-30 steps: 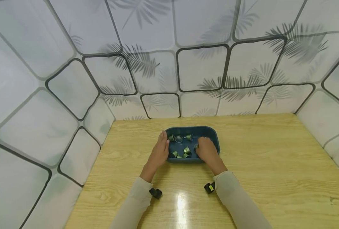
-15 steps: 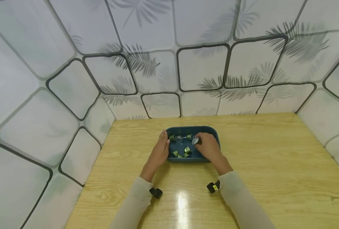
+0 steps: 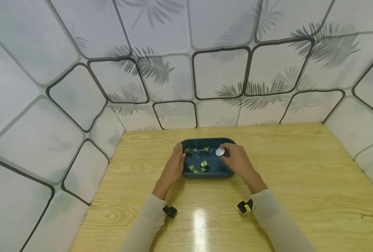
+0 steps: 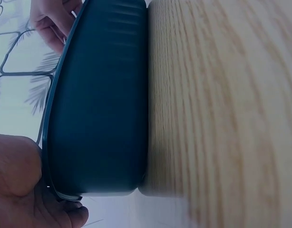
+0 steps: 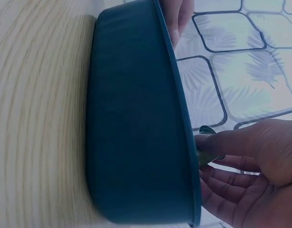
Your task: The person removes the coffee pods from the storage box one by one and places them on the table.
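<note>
A dark blue plastic tub (image 3: 216,175) sits on the wooden table. At its left end my left hand (image 3: 173,166) holds the rim, the thumb by the inner side and the fingers along the outside. Over the right part of the tub my right hand (image 3: 238,159) pinches a green coffee capsule (image 3: 220,152), its pale round lid facing up. In the right wrist view, thumb and fingers grip this capsule (image 5: 206,154) just above the rim. Several more green capsules lie in the tub, among them an upright-looking one (image 3: 207,149) and a cluster (image 3: 204,164) near the front.
The wooden table (image 3: 284,175) spreads around the tub on all sides. Behind and to the left stand panels (image 3: 221,77) with a leaf and line pattern. Black wrist cameras (image 3: 170,211) hang at both sleeves.
My right hand has lifted the capsule from among the others inside the tub and moved slightly right, turning its lid toward the head camera. The left hand keeps its place on the rim.
</note>
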`<state>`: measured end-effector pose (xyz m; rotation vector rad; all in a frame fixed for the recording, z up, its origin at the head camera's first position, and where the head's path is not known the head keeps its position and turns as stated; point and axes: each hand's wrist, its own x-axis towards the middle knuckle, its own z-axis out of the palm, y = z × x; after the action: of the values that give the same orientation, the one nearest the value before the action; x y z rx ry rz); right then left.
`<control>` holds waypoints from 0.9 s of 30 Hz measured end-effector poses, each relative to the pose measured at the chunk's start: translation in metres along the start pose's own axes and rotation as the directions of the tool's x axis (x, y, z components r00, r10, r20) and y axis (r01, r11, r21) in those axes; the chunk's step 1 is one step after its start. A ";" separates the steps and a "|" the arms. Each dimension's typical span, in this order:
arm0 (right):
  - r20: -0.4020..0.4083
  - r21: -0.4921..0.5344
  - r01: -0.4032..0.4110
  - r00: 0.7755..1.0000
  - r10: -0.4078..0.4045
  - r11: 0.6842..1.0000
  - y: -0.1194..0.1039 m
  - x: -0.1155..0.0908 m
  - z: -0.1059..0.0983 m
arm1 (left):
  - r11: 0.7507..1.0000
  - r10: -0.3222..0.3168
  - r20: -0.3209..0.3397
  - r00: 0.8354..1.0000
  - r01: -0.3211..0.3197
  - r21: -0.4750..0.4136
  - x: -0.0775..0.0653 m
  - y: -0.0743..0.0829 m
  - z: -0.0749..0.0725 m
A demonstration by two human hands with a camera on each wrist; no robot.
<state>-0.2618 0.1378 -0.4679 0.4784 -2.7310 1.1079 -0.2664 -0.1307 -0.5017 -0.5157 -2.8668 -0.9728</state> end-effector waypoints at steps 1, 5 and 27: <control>0.003 0.003 -0.006 1.000 0.006 1.000 0.000 -0.001 -0.003 | 1.000 -0.001 0.000 1.000 0.001 0.000 0.000 0.000 0.000; -0.002 0.004 -0.028 1.000 0.028 1.000 0.003 -0.006 -0.012 | 1.000 -0.009 -0.001 1.000 0.009 0.003 0.000 0.000 0.001; -0.100 0.018 -0.040 0.994 0.042 0.999 0.024 -0.037 -0.051 | 0.999 -0.030 0.008 1.000 0.030 0.017 -0.003 0.003 0.002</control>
<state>-0.2347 0.1977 -0.4568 0.3604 -2.6585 1.1321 -0.2625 -0.1281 -0.5025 -0.4781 -2.8952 -0.9527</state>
